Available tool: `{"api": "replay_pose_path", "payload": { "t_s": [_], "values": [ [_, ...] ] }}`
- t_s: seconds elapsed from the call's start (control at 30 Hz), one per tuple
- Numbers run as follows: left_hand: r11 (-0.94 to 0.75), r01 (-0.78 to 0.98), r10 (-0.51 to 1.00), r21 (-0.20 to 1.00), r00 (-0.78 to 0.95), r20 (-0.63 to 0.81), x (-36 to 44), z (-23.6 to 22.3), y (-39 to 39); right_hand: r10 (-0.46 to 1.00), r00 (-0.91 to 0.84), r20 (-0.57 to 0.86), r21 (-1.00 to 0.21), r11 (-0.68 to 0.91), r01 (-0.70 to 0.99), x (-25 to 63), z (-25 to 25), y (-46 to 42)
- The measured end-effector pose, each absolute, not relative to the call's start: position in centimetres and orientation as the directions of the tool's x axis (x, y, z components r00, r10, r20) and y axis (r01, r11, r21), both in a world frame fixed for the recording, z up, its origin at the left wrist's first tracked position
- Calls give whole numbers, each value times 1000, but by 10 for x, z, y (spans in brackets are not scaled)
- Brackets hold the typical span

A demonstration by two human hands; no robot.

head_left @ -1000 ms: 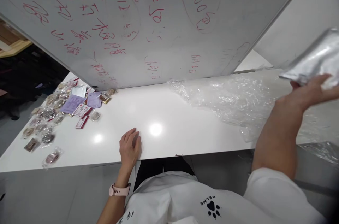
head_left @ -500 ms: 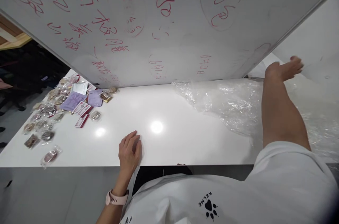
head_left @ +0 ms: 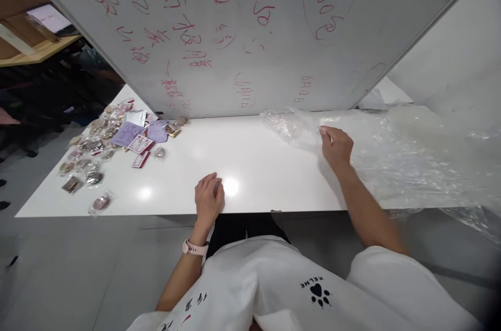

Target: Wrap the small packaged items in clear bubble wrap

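the left hand (head_left: pixel 209 197) rests loosely open, the right hand's (head_left: pixel 338 149) grip pinches clear film (head_left: pixel 287 125); the shirt (head_left: pixel 274 281) reads "kelme".

Laptop (head_left: pixel 50 19) at far left: screen content too small to read; whiteboard (head_left: pixel 250 49) cut off by upper edge; lettering on red-and-white cards (head_left: pixel 141 144) too small to resolve; lower items in the heap of small packets (head_left: pixel 92 145) hidden beneath upper ones.
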State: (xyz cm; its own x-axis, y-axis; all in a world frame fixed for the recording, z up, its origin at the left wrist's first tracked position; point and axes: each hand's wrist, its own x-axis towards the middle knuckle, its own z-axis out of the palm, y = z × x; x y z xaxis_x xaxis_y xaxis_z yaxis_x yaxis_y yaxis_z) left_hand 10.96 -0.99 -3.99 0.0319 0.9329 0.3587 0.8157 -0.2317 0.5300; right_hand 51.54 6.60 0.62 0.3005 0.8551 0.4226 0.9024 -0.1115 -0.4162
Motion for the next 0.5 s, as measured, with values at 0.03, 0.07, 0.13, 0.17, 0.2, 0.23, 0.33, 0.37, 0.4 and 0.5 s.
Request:
{"api": "replay_pose_path", "payload": {
  "t_s": [0.03,0.07,0.13,0.17,0.2,0.23,0.33,0.37,0.4,0.5],
  "values": [
    [-222,799,940,559,22,342,109,-38,-10,823,303,481,-460,-57,886,496,6,57],
    [-207,773,948,599,8,317,109,-35,-11,811,283,513,-496,11,868,473,6,46],
    [-152,663,977,733,-11,213,106,-26,-11,845,204,495,-552,124,825,423,2,20],
    [-108,568,991,816,1,131,105,-19,-11,875,149,461,-571,164,805,399,-2,8],
    [-49,449,999,892,34,37,103,-12,-10,903,83,423,-580,199,790,378,-6,-4],
    [21,323,995,946,87,-51,101,-5,-9,921,6,389,-579,240,779,359,-11,-13],
    [195,93,952,976,222,-211,99,12,-5,904,-272,331,-523,416,744,326,-26,-32],
    [220,91,947,971,218,-235,99,13,-4,882,-347,318,-495,467,733,322,-30,-36],
    [229,118,952,966,181,-248,98,13,-3,866,-397,304,-469,499,729,321,-33,-40],
    [191,277,980,942,-7,-197,90,2,0,877,-400,266,-421,479,770,340,-40,-50]
  ]
}}
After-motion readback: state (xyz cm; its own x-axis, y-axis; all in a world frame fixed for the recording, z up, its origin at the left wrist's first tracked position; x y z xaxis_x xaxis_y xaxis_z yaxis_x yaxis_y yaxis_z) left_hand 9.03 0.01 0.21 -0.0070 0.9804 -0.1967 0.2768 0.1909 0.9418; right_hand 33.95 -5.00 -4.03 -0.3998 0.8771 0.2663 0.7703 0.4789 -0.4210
